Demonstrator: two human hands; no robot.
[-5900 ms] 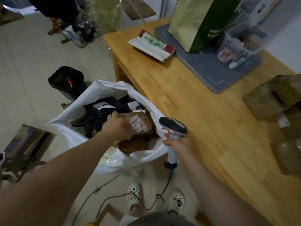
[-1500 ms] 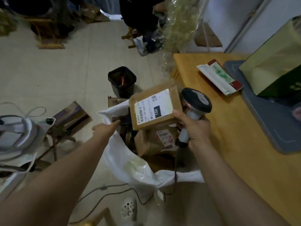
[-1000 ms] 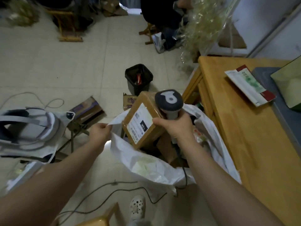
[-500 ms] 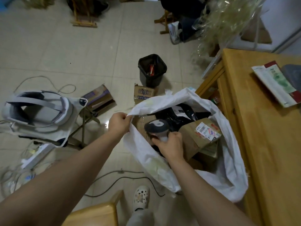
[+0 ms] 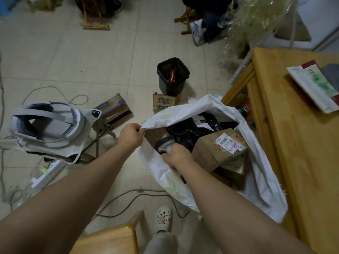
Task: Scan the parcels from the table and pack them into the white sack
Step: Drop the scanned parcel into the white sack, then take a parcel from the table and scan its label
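Note:
The white sack [image 5: 260, 162] stands open on the floor beside the wooden table [image 5: 297, 136]. Inside lie a brown cardboard parcel with a white label [image 5: 218, 149], black plastic parcels [image 5: 190, 129] and more boxes underneath. My left hand [image 5: 131, 135] pinches the sack's left rim and holds it up. My right hand [image 5: 176, 155] reaches into the sack's mouth, gripping the grey barcode scanner [image 5: 164, 143], whose head points down into the sack. A brown parcel edge shows just left of the scanner.
A black waste bin [image 5: 172, 76] and a small carton [image 5: 164, 102] stand on the tiled floor behind the sack. A grey headset on a stand [image 5: 47, 123] sits at left, with cables on the floor. A red-and-white envelope [image 5: 315, 85] lies on the table. A wooden stool corner [image 5: 110, 239] is below.
The labelled brown box that my right hand held together with the scanner has gone down into the sack. My right hand, still holding the scanner, sits low in the sack's mouth. My left hand keeps the rim raised.

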